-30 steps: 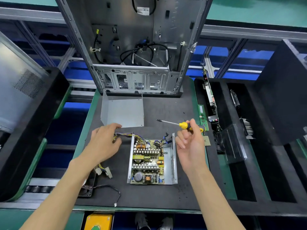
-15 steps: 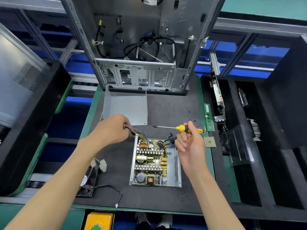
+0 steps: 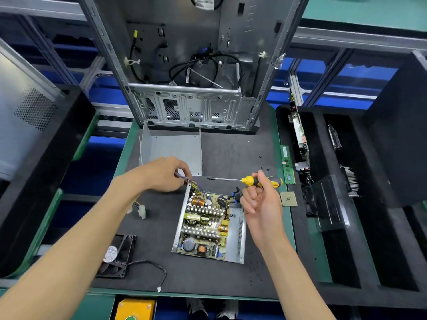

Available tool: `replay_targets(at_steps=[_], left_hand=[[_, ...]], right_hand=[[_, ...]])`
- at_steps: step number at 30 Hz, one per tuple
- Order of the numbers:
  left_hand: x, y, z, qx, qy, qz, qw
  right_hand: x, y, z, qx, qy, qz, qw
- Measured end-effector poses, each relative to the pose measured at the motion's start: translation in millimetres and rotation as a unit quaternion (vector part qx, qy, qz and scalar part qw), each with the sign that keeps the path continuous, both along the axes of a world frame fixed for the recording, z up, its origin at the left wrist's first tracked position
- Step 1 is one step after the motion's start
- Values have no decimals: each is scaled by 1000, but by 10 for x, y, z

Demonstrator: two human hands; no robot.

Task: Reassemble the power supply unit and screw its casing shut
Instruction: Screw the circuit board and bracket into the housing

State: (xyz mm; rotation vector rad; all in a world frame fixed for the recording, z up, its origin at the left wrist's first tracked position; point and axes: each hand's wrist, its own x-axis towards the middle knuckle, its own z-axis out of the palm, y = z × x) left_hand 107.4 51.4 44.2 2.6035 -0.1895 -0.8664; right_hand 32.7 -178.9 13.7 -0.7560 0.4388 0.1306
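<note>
The power supply base (image 3: 234, 236) lies open on the black mat (image 3: 231, 158), circuit board (image 3: 204, 224) face up, coils and capacitors exposed. Treat that board as fragile: take the tray by its bent metal side walls, never by the components. It looks stiff and fairly light, though the sheet edges may be sharp.

Your left hand (image 3: 161, 175) curls round the wire bundle (image 3: 184, 179) at the tray's far-left corner; those wires are soft and springy, so they probably need tucking inside before anything closes over them.

Your right hand (image 3: 260, 200) pinches the screwdriver (image 3: 250, 180) by its yellow-and-black handle, shaft pointing left, while its lower fingers sit right at the black connector (image 3: 236, 196) on the far-right corner. I cannot tell whether they actually hold it.

The cover (image 3: 172, 151), thin folded sheet metal, stands just beyond your left hand, in front of the computer chassis (image 3: 194, 107). Grip it by its 2 side flanges; it will likely flex.

The fan (image 3: 116, 256) lies near left, cable trailing.
</note>
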Motion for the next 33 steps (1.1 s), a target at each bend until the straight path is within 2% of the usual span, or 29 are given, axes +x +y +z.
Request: replay_targets(at_steps=[2,7,12,18,25,29,33], left_hand=[[-5,59,-13,-11,17,-26,999],[-58,189,-118,-29,-23,-34,999],[-147,166,-254,66,-58,-60,994],[-215,123,-293,1,-21,-72,997],[-330,148,-367,-88,18,1,996],[-452,108,-373,-68,-37,-4,997],[-633,21,-492,-139,-100,157,973]], right_hand=[[12,1,10,-5,11,-3,1000],[22,-1,12,-9,23,-6,1000],[27,-2,14,-5,30,-7,1000],[27,-4,20,2,35,-11,999],[38,-3,5,2,33,-18,999],[39,-10,-9,6,33,-15,999],[61,-31,-10,3,26,-7,1000]])
